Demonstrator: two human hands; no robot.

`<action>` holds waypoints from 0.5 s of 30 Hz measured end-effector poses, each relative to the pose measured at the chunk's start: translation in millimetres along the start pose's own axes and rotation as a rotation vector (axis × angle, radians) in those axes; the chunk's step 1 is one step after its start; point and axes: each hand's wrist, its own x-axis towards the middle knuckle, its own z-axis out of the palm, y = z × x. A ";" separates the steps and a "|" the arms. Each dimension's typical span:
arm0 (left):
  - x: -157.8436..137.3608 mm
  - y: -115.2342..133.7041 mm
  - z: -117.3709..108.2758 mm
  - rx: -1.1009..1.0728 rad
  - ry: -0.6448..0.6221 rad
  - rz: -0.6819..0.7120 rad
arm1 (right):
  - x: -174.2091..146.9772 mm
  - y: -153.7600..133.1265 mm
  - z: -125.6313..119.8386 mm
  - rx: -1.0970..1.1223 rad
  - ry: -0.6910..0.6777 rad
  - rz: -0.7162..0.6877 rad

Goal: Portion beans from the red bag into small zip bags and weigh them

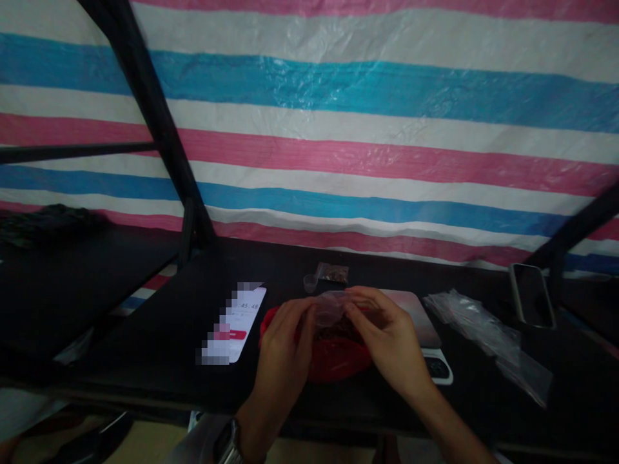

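Note:
Between my two hands is a small clear plastic bag point(329, 308), pinched at its edges above a red bag point(338, 361). My left hand point(289, 335) grips the clear bag's left side, and my right hand point(384, 328) grips its right side. The red bag stands open below, with brown loose material inside, partly hidden by my hands. Just beyond lie a small clear cup point(310, 282) and a filled clear packet point(333, 273) of brown bits. A scale with a metal plate point(411, 316) sits beside my right hand, partly covered by it.
A lit phone point(236, 328) lies left of the red bag. Several clear plastic bags point(483, 328) are spread at the right, near another phone point(532, 296). Dark frame posts point(155, 116) rise before a striped sheet point(362, 154). The black tabletop point(159, 348) has a front edge near me.

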 end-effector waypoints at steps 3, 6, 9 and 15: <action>2.5 3.1 1.1 -0.065 0.017 -0.031 | -0.7 -0.1 -1.9 -0.041 0.023 -0.017; 2.5 5.5 2.5 -0.107 0.048 -0.057 | -3.5 1.0 -1.0 -0.069 -0.030 -0.029; 0.3 6.8 4.7 -0.119 0.049 -0.071 | -4.4 3.1 -3.2 -0.110 -0.006 -0.070; -5.5 11.5 7.0 -0.059 0.163 -0.117 | 19.8 10.2 -47.4 -0.154 0.275 -0.181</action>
